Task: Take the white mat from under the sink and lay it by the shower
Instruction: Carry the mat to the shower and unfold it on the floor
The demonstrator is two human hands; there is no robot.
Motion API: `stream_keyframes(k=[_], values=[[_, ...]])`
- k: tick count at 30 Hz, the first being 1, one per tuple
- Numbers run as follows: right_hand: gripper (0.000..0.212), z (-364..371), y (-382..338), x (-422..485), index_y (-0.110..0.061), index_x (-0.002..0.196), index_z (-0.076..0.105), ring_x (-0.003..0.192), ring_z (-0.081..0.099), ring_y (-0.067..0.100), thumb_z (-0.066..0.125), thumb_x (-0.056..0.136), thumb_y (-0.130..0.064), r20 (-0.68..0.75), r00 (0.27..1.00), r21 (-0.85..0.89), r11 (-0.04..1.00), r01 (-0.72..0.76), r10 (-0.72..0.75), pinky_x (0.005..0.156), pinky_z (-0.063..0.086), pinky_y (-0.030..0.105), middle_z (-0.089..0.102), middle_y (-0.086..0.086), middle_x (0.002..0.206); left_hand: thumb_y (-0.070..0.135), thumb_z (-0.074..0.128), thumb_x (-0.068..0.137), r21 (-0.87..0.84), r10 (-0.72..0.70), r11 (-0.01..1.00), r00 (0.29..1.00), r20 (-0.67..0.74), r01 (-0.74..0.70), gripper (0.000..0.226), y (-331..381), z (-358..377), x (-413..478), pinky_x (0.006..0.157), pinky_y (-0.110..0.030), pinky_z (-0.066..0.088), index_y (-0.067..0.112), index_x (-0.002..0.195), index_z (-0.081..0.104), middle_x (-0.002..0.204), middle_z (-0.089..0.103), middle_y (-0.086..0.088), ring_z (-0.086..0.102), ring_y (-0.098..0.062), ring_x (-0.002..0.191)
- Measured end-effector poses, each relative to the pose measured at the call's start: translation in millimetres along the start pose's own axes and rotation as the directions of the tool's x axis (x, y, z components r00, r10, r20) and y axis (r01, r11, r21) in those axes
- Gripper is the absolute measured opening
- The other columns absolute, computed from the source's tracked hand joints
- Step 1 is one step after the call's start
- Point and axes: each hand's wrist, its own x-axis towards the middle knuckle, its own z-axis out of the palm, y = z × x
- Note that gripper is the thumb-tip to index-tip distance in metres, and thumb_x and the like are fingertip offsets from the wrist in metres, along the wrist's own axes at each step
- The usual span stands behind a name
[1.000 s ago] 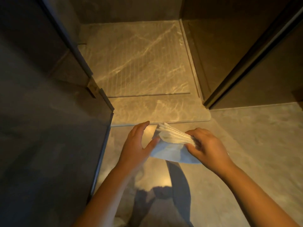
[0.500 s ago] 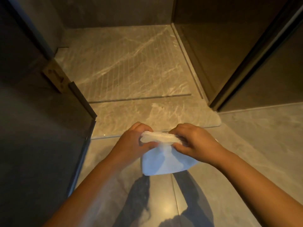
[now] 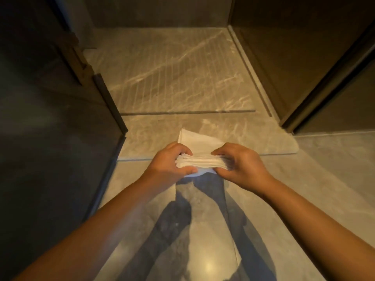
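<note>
The white mat [image 3: 199, 160] is still folded in several layers and held in the air over the floor, just before the shower threshold [image 3: 223, 136]. My left hand [image 3: 172, 161] pinches its left end and my right hand [image 3: 238, 166] pinches its right end. One layer of the mat sticks out away from me above the hands, and another hangs below them. The ribbed shower floor [image 3: 172, 74] lies straight ahead.
A dark glass panel [image 3: 50, 138] with a dark frame edge stands on the left. A second dark panel and its frame [image 3: 324, 78] close off the right side of the shower. Glossy grey floor tiles [image 3: 304, 189] show shadows of my arms.
The mat turned from hanging down to lying flatter between both hands, with a layer now flipped away from me. My left hand, open a second ago, closed on the mat's left end.
</note>
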Motion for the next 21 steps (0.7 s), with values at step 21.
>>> stream_keyframes(k=[21], values=[[0.048, 117, 25, -143, -0.011, 0.119, 0.051, 0.110, 0.048, 0.024, 0.066, 0.080, -0.034, 0.390, 0.918, 0.020, 0.997, -0.080, 0.066, 0.082, 0.042, 0.032, 0.051, 0.010, 0.118, 0.028, 0.078, 0.068, 0.268, 0.097, 0.946, 0.946, 0.308, -0.184, 0.033, -92, 92, -152, 0.070, -0.020, 0.041, 0.013, 0.089, 0.057, 0.094, 0.054, -0.002, 0.050, -0.014, 0.086]])
